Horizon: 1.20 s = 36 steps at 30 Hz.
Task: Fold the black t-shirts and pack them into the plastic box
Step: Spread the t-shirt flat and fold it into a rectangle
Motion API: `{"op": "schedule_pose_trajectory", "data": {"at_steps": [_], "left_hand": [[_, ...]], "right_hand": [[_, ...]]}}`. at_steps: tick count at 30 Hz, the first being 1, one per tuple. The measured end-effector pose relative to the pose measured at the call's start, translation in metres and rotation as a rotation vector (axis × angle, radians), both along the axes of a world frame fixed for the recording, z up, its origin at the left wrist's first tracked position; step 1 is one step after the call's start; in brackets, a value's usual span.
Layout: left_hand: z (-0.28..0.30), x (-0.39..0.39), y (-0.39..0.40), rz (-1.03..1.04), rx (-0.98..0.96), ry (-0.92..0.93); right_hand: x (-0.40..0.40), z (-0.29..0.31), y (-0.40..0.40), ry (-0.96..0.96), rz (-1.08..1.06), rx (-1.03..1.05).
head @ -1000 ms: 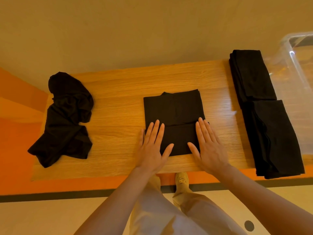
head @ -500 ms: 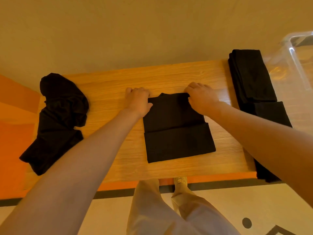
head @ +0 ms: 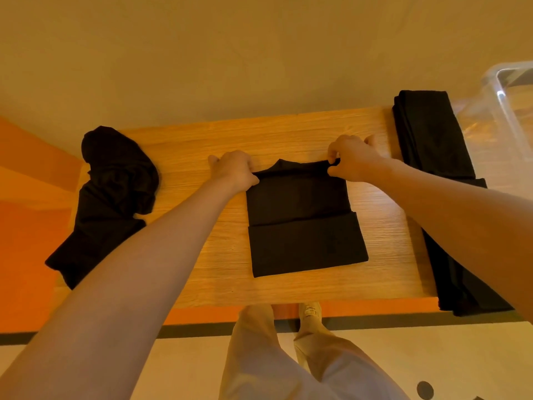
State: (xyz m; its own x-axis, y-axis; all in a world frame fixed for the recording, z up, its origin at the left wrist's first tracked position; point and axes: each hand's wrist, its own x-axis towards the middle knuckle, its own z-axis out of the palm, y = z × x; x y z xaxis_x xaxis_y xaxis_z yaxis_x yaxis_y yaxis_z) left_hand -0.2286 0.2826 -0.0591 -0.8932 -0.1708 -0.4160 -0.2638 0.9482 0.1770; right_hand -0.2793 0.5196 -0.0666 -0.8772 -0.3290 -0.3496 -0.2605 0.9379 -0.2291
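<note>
Head view: left hand point(head: 235, 170) and right hand point(head: 350, 158) pinch the half-folded t-shirt's point(head: 302, 220) far edge; bare table point(head: 187, 255) flanks it.

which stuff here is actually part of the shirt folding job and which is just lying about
Part of the job:
- half-folded black t-shirt, far edge pinched by left hand and right hand
- crumpled black t-shirt, unfolded
- folded black t-shirts, stacked at the right
- plastic box

Just there:
- wooden table
- round dark spot on the floor
</note>
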Motion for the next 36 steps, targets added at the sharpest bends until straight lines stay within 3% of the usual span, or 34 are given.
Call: {"op": "schedule_pose_trajectory", "data": {"at_steps": [9, 13, 18, 25, 32, 36], "left_hand": [[0.026, 0.058, -0.001, 0.057, 0.239, 0.283], [0.024, 0.109, 0.008, 0.034, 0.254, 0.376], [-0.011, 0.167, 0.011, -0.157, 0.232, 0.446], [-0.032, 0.204, 0.017, -0.259, 0.17, 0.553], [-0.034, 0.221, 0.021, -0.272, 0.143, 0.6], [-0.026, 0.198, 0.047, -0.212, 0.219, 0.689]], "right_hand": [[0.039, 0.024, 0.033, -0.014, -0.061, -0.405], [0.077, 0.031, 0.052, 0.007, 0.065, -0.386], [0.123, 0.014, 0.069, 0.064, 0.239, -0.325], [0.164, -0.015, 0.083, 0.224, 0.399, -0.287], [0.18, -0.017, 0.086, 0.247, 0.382, -0.234], [0.182, -0.011, 0.052, 0.34, 0.212, -0.329]]}}
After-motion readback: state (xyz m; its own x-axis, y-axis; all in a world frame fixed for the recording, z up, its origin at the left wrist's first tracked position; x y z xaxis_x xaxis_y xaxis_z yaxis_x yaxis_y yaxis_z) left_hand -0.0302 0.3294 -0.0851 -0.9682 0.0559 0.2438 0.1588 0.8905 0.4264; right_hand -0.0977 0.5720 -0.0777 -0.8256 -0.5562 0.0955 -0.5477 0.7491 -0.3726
